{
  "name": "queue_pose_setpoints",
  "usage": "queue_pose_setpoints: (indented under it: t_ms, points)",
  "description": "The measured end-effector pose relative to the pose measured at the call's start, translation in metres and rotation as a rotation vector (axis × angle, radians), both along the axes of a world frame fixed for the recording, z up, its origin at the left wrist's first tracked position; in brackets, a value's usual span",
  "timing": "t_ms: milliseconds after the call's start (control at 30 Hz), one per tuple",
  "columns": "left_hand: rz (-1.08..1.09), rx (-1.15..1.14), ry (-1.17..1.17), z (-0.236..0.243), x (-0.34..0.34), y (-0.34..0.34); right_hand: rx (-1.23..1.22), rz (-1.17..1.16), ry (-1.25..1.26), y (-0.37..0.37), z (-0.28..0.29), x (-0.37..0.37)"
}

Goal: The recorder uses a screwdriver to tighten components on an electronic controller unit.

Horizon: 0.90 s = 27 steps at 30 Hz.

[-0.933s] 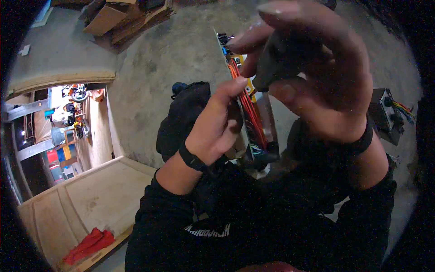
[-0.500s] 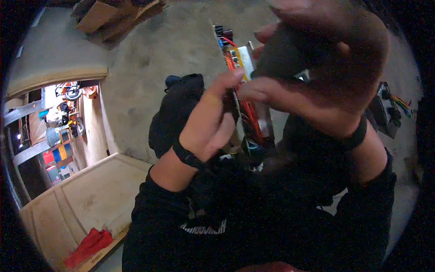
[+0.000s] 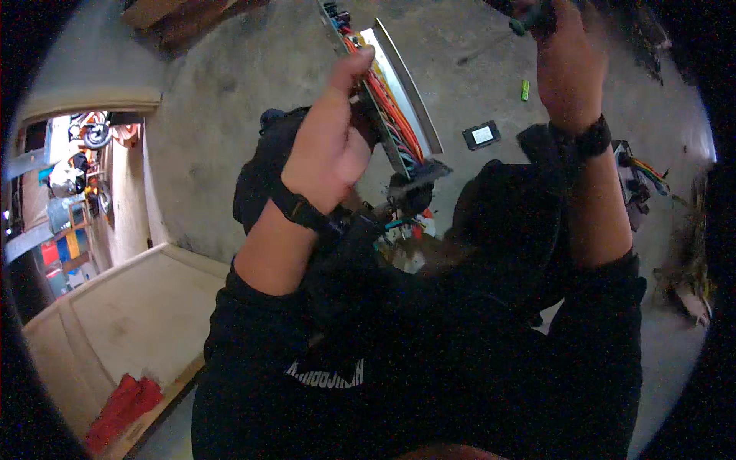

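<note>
The open metal tray (image 3: pixel 414 92) slants up in front of the person, its left side gripped by the left hand (image 3: pixel 326 157). It looks stiff and fairly light; the bundled wires (image 3: pixel 392 111) seem easily snagged, so the bare metal rims are likely the best hold. Well apart, the right hand (image 3: pixel 571 73) is wrapped round a blurred, thin-shafted tool (image 3: pixel 521 27). Below, a black box (image 3: pixel 492 139) and green stick (image 3: pixel 525 90) lie on the grey floor (image 3: pixel 222 100); a red cloth (image 3: pixel 126 406) lies on a wooden panel (image 3: pixel 153 307) at left.

orange-red wires (image 3: pixel 396 115), black sleeves (image 3: pixel 257 326), red cloth (image 3: pixel 124 406)
</note>
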<state>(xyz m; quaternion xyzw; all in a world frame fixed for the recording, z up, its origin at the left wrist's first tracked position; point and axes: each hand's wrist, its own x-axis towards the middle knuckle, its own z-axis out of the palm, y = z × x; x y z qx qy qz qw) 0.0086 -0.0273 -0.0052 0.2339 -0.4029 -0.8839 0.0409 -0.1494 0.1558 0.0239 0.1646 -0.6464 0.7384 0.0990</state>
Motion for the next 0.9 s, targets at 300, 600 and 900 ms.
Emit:
queue_pose_setpoints:
  t_ms: [300, 600, 900]
  points:
    - [0.227, -0.043, 0.156, 0.017, 0.026, -0.062, 1.093, 0.232, -0.422, -0.06, -0.116, 0.001]
    - [0.368, 0.447, 0.148, -0.009, 0.046, -0.129, 0.91, 0.81, -0.192, -0.059, -0.361, 0.086]
    - [0.536, -0.086, 0.059, -0.002, 0.038, -0.117, 1.108, 0.985, -0.131, -0.035, -0.399, 0.12]
